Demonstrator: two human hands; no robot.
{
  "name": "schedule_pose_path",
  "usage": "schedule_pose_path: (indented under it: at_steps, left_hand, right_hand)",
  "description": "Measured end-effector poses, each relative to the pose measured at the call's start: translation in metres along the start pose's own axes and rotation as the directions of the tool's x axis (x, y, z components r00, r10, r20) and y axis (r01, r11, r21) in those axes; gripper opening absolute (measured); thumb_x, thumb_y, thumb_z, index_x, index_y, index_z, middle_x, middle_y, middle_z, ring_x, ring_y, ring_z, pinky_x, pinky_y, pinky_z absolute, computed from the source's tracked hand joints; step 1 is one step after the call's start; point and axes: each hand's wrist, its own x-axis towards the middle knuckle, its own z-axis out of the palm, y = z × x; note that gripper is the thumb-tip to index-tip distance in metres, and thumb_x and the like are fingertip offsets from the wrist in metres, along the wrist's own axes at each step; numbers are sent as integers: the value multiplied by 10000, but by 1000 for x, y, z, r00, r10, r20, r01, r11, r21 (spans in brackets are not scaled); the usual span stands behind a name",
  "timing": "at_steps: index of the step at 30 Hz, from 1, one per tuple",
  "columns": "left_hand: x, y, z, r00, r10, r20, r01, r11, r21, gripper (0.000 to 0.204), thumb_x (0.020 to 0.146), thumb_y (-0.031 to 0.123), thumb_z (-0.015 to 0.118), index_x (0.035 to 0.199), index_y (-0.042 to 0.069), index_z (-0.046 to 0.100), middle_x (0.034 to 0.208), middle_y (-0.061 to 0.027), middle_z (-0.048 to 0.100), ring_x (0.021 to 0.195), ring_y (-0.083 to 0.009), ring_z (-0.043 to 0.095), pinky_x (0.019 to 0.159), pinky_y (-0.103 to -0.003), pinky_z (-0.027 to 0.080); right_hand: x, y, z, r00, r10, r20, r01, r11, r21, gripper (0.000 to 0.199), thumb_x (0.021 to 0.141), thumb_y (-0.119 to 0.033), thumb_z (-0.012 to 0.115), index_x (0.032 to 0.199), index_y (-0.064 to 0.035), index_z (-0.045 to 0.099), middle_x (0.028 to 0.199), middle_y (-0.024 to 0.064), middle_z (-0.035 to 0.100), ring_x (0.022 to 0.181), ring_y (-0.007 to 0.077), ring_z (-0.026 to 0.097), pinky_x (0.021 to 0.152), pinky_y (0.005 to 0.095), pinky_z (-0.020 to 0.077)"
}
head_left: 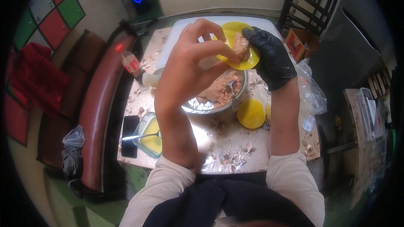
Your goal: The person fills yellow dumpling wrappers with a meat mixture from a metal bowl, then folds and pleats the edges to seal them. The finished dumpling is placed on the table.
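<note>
My right hand point(271, 56), in a black glove, holds up a round yellow dumpling wrapper point(249, 63) with a lump of pinkish ground meat filling point(241, 46) on it. The fingers of my bare left hand point(195, 48) pinch the wrapper's near left edge. Below them stands a metal bowl point(206, 110) of ground meat mixture point(219, 90), partly hidden by my left hand and forearm. A spoon point(233, 94) leans in that bowl at its right side. More round yellow wrappers point(251, 114) lie on the table near my right forearm.
A glass dish point(147, 142) of yellow liquid with a spoon sits left, beside a dark phone point(130, 136). A red-capped bottle point(128, 60) stands at the table's left edge. Clear plastic bags point(312, 86) lie right. A white board point(172, 37) covers the far end; a red bench point(101, 113) flanks the table.
</note>
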Motion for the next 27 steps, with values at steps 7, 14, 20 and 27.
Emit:
schedule_pose_path:
  at_steps: [7,14,20,27]
  left_hand:
    - [2,-4,0,999,19,-29,-20,999,-33,247,610,26,834,817,116,734,878,-37,612,853,-197,576,740,-330,453]
    - [5,0,-1,997,43,56,-40,997,-66,221,590,15,827,764,83,710,797,-25,659,779,-174,595,709,-289,441]
    - [4,0,2,997,56,48,-52,995,-80,201,602,3,822,756,75,714,806,-33,662,785,-173,601,696,-294,458]
    - [4,-1,1,996,76,38,-73,995,-66,204,623,9,828,780,97,731,793,-34,623,784,-175,587,696,-288,463]
  right_hand:
    - [-6,-24,-3,987,131,91,-129,991,-24,471,785,-214,775,1169,0,607,1127,139,637,1001,241,637,892,299,521]
    - [-6,-23,3,996,85,-4,-85,994,-71,503,739,-243,818,1133,12,636,1004,94,685,898,173,644,829,274,521]
    - [-5,-20,1,989,148,15,-147,988,-50,425,835,-263,735,1140,16,641,1009,94,687,911,150,643,856,255,506]
    - [-4,-7,-4,992,129,-5,-127,984,128,365,892,-277,654,1137,-6,647,1091,109,659,991,175,629,908,266,485]
